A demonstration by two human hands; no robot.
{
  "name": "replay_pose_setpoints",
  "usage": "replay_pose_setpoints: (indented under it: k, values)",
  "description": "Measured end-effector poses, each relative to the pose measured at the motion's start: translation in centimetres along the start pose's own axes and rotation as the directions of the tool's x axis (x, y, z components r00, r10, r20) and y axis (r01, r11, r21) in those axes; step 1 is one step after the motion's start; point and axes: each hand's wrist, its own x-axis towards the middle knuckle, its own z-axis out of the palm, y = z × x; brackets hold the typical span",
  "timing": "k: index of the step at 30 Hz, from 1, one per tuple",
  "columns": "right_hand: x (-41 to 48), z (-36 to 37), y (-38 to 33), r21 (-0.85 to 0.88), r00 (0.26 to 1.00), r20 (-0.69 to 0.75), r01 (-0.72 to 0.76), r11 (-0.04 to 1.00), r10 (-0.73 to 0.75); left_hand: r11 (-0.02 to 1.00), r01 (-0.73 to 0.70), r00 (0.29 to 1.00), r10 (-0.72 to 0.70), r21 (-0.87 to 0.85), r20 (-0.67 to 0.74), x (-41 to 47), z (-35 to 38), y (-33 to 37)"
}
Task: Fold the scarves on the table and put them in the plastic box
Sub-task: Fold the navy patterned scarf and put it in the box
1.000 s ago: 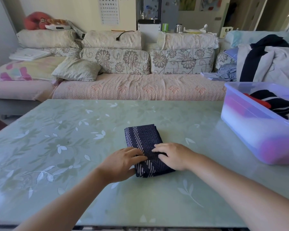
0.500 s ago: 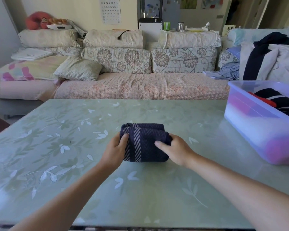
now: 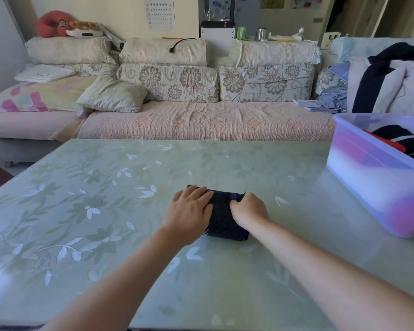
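left side: pale green table (image 3: 81, 211) with a white leaf print, and a sofa (image 3: 201, 120) behind its far edge. my left hand (image 3: 189, 216) lies palm down with the fingers straight on the left part of the scarf (image 3: 224, 219). it's pressing the scarf onto the table, not gripping. the scarf is dark navy with a herringbone weave, folded into a small compact block. it sits on the table near centre, closer to my side than to the sofa side. my right hand (image 3: 249, 211) is on the scarf's right part, fingers curled down over its far right edge, holding the fabric there. a strip of navy shows between the two hands. the plastic box (image 3: 368, 187) stands at the table's right edge, well apart from the scarf. it's translucent with an open top. inside are a dark striped cloth (image 3: 392, 131) and a red piece (image 3: 392, 143), partly cut off by the frame.
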Motion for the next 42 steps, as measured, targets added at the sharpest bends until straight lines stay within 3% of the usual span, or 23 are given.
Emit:
replay_pose_setpoints:
  k: [2,3,4,6,7,10,12,16,19,22,24,29,35,42]
  values:
    - [-0.4,0.2,0.2,-0.218,0.988,-0.101,0.089,0.972,-0.114,0.996,0.067,0.972,-0.052,-0.059,0.23,0.2,0.5,-0.3]
    - [-0.3,0.4,0.4,-0.352,0.942,-0.169,0.218,0.91,-0.291,0.993,0.093,0.948,-0.067,-0.07,0.31,0.5,0.5,-0.5]
    - [-0.1,0.6,0.6,-0.454,0.846,-0.19,0.374,0.808,-0.499,0.99,0.112,0.93,-0.075,-0.081,0.359,0.7,0.5,-0.6]
    - [0.6,0.5,0.8,-0.478,0.662,-0.082,0.63,0.612,-0.745,0.984,0.14,0.91,-0.083,-0.111,0.406,1.1,0.5,-1.1]
    - [0.8,0.4,0.8,-0.432,0.638,0.027,0.702,0.566,-0.77,0.979,0.157,0.903,-0.089,-0.129,0.421,1.3,0.5,-1.3]
    - [1.0,1.0,1.7,-0.265,0.723,0.352,0.686,0.677,-0.594,0.959,0.213,0.879,-0.105,-0.187,0.466,1.5,0.7,-1.9]
    - [1.0,1.5,2.3,-0.211,0.756,0.404,0.625,0.752,-0.515,0.944,0.244,0.876,-0.116,-0.222,0.468,1.4,1.0,-2.0]
    - [0.6,1.3,2.2,-0.228,0.785,0.405,0.583,0.779,-0.469,0.854,0.388,0.891,-0.253,-0.346,0.376,0.5,1.3,-1.8]
    - [-0.4,0.7,2.1,-0.317,0.811,0.375,0.568,0.76,-0.449,0.925,0.362,0.908,-0.322,-0.113,0.268,0.1,0.9,-1.5]
    - [-1.2,-0.3,2.3,-0.475,0.839,0.325,0.543,0.692,-0.436,0.958,0.271,0.955,-0.279,0.092,0.097,0.0,0.6,-0.3]
    - [-1.6,-1.1,2.8,-0.537,0.848,0.311,0.53,0.656,-0.43,0.97,0.237,0.97,-0.24,0.055,0.046,0.0,0.6,0.7]
    - [-2.0,-3.8,5.5,-0.586,0.867,0.256,0.491,0.645,-0.427,0.945,0.196,0.975,-0.16,-0.261,0.153,0.0,2.2,3.4]
    - [-1.7,-7.8,10.2,-0.582,0.887,0.187,0.446,0.68,-0.422,0.94,0.103,0.988,-0.059,-0.324,0.143,2.0,4.4,8.4]
    - [-0.7,-14.8,14.8,-0.677,0.948,0.025,0.25,0.692,-0.317,0.925,-0.036,0.968,0.127,-0.378,0.218,7.0,7.8,17.4]
